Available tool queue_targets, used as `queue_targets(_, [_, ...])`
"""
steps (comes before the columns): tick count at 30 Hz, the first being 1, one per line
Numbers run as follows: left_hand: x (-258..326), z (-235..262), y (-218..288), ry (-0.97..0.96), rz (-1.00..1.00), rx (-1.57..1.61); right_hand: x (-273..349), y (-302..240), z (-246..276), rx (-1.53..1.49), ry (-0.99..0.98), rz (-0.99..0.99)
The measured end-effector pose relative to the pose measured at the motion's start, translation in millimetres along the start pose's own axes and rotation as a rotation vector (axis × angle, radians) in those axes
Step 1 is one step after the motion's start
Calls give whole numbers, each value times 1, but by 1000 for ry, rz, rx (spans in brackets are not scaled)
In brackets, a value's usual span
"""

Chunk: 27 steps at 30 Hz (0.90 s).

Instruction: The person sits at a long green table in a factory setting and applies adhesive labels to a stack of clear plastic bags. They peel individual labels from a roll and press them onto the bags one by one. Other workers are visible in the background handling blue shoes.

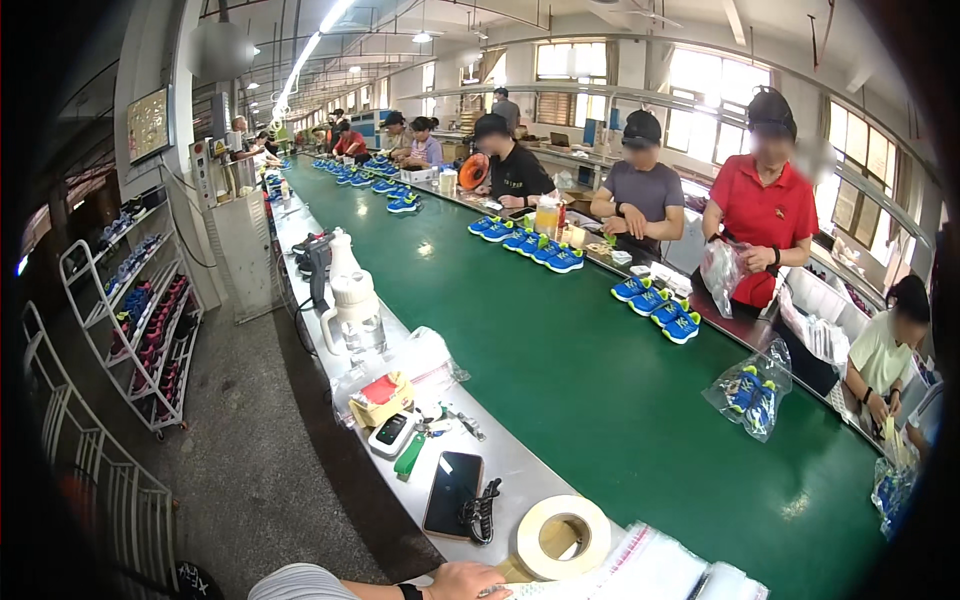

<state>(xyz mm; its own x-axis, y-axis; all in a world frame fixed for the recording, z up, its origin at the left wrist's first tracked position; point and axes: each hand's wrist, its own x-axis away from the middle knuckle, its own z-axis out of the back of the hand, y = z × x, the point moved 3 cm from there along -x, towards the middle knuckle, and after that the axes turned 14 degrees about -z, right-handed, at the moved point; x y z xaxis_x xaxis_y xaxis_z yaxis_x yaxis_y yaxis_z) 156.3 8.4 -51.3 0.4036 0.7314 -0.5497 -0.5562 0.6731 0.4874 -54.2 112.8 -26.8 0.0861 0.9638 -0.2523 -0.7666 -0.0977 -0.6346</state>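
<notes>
At the lower edge my left hand (465, 581), with a black band at the wrist, reaches over the metal bench beside a wide roll of cream tape (591, 528). Its fingers point right, next to the strip coming off the roll; the picture's edge cuts them off, so their grip is unclear. Right of the roll lies a stack of clear plastic bags (655, 566). A dark phone (453, 492) and a coiled black cable (482, 512) rest just beyond my hand. My right hand is out of view.
A green conveyor (450, 300) runs alongside, carrying blue shoes (678, 322) and a bagged pair (750, 390). Co-workers stand along its far side; one in red (765, 205) handles a plastic bag. A water jug (355, 312) stands on my bench, shoe racks (135, 330) at left.
</notes>
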Motion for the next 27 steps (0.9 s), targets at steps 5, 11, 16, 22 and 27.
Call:
queue_targets(5, [7, -5, -11, 109, -203, 28, 1, -9, -11, 106, 118, -5])
queue_targets(11, [6, -3, -18, 164, -324, -2, -6, -19, -28, 312, 269, 39])
queue_targets(16, [10, -7, -27, 136, -309, 107, -13, -13, -44, 338, 277, 45])
queue_targets(22, [9, -3, -25, 210, -370, 15, -10, 2, -54, 319, 282, 77])
queue_targets(27, [14, -10, -33, 211, -374, 14, 10, 16, -52, 271, 181, 57])
